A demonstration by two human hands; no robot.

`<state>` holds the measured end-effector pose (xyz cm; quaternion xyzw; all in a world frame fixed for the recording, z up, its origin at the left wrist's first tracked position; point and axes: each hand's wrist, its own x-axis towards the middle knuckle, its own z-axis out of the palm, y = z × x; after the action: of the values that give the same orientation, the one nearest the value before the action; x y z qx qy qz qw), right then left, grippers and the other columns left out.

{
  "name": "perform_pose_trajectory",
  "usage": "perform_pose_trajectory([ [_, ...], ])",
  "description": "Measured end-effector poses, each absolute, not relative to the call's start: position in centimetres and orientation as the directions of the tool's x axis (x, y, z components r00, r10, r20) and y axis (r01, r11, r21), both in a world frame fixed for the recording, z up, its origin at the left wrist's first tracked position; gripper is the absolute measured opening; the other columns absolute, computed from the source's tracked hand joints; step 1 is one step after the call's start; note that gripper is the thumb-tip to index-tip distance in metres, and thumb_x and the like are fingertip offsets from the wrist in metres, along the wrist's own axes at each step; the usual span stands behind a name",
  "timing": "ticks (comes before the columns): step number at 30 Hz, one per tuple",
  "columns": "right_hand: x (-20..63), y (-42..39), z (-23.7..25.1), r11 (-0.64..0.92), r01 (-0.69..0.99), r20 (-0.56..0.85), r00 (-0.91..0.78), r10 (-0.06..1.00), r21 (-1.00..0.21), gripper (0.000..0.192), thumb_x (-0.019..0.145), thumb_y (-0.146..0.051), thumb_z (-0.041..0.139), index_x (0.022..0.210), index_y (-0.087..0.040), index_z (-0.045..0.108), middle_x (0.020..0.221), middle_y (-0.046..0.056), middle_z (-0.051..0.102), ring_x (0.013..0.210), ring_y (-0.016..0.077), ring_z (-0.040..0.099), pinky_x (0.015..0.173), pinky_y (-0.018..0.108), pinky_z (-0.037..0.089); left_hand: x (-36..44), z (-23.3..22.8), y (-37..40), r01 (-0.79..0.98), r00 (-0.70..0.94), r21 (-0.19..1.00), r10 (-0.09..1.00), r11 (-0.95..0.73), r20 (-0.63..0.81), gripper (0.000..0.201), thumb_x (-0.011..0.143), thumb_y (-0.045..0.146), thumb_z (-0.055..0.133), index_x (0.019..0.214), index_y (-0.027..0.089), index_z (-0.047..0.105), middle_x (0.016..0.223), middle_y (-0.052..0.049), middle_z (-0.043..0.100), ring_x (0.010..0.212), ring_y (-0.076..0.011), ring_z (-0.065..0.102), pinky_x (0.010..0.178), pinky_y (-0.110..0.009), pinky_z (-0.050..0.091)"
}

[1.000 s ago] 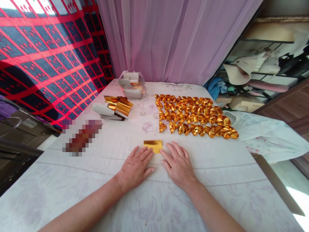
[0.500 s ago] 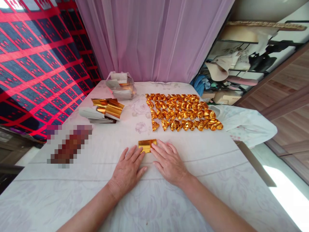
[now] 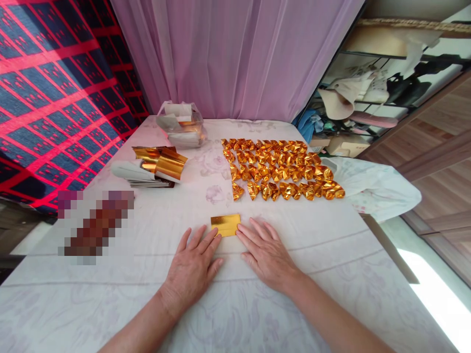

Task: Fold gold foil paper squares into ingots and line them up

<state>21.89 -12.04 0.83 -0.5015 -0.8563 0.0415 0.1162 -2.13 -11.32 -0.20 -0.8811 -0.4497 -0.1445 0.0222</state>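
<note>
A small folded sheet of gold foil paper point(image 3: 225, 224) lies flat on the cloth-covered table in front of me. My left hand point(image 3: 195, 262) rests palm down, its fingers spread, with fingertips on the sheet's lower left corner. Also palm down, my right hand point(image 3: 267, 252) has its fingers stretched out and touches the sheet's right edge. Beyond it, several folded gold foil pieces point(image 3: 275, 171) stand in rows on the right. To the left lies a stack of loose gold foil sheets point(image 3: 171, 164), some with their pale backs showing.
A clear plastic bag point(image 3: 182, 127) with more paper sits at the back left. A blurred-out reddish item point(image 3: 99, 225) lies on the left. A white cloth bag point(image 3: 379, 189) is beside the table's right edge, below a shelf rack point(image 3: 397, 59). A purple curtain point(image 3: 235, 59) hangs behind.
My right hand has slid to the right across the gold foil sheet, from on top of it to its right edge. My left hand stays nearly in place. The view has shifted slightly.
</note>
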Motion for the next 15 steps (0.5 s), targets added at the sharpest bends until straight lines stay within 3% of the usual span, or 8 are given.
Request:
perform_pose_trajectory([
  [5, 23.4, -12.2, 0.6, 0.462, 0.862, 0.218, -0.420, 0.881, -0.209, 0.037, 0.099, -0.032, 0.046, 0.132, -0.023, 0.061, 0.139, 0.004, 0.060, 0.138, 0.0295, 0.041, 0.112, 0.053, 0.028, -2.4, -0.3, -11.2, 0.787, 0.571, 0.086, 0.774, -0.611, 0.274, 0.045, 0.098, 0.046, 0.043, 0.134, 0.024, 0.059, 0.141, -0.004, 0.059, 0.135, -0.0290, 0.047, 0.117, -0.051, 0.027],
  [10, 23.7, -10.4, 0.1, 0.387, 0.879, 0.354, -0.281, 0.892, -0.278, 0.032, 0.098, -0.030, 0.046, 0.120, -0.019, 0.067, 0.131, 0.008, 0.065, 0.131, 0.0263, 0.048, 0.106, 0.044, 0.037, -2.7, -0.4, -11.2, 0.762, 0.608, 0.061, 0.746, -0.644, 0.273, 0.048, 0.097, 0.046, 0.047, 0.138, 0.023, 0.056, 0.143, -0.005, 0.057, 0.136, -0.0287, 0.046, 0.119, -0.049, 0.024],
  [15, 22.5, -8.8, -0.4, 0.332, 0.885, 0.343, -0.216, 0.914, -0.327, 0.029, 0.093, -0.032, 0.052, 0.114, -0.021, 0.068, 0.135, 0.009, 0.061, 0.132, 0.0283, 0.046, 0.104, 0.044, 0.039, -2.8, -0.2, -11.2, 0.774, 0.595, 0.049, 0.751, -0.632, 0.286, 0.049, 0.095, 0.045, 0.050, 0.139, 0.024, 0.054, 0.154, -0.011, 0.042, 0.139, -0.0322, 0.041, 0.116, -0.051, 0.029],
])
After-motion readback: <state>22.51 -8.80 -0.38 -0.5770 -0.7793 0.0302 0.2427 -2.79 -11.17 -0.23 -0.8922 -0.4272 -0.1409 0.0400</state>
